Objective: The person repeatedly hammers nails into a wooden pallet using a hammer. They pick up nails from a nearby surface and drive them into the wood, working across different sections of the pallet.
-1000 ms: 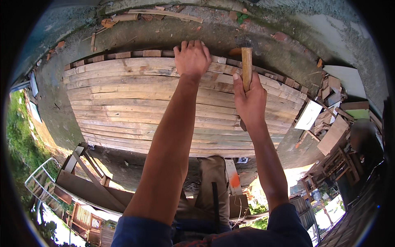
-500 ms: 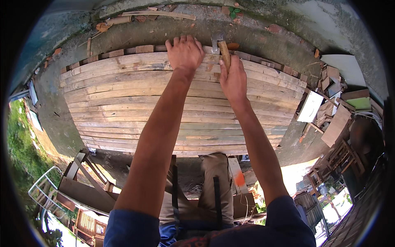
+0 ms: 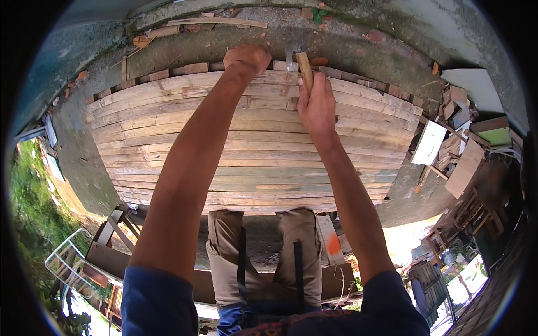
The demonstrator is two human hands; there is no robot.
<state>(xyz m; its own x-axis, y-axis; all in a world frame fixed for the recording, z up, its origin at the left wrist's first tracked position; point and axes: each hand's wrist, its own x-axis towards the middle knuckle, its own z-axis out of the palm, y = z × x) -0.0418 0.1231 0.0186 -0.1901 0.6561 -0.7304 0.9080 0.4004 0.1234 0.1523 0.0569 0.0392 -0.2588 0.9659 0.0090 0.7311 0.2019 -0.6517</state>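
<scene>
Along the far edge of the split-bamboo slat panel (image 3: 269, 137), which lies crosswise before the person's knees, the hammer (image 3: 305, 71) stands near the left hand (image 3: 247, 58). The likeliest mishap is a bruised left finger, caused by a blow glancing sideways off the narrow edge; a slat might also split if struck hard near its margin. The right hand (image 3: 318, 101) is closed around the wooden handle, thumb laid along it, the metal head pointing away, over the edge. The left hand is curled, knuckles up, at the edge; its fingertips are hidden, so whether it grasps anything cannot be told.
</scene>
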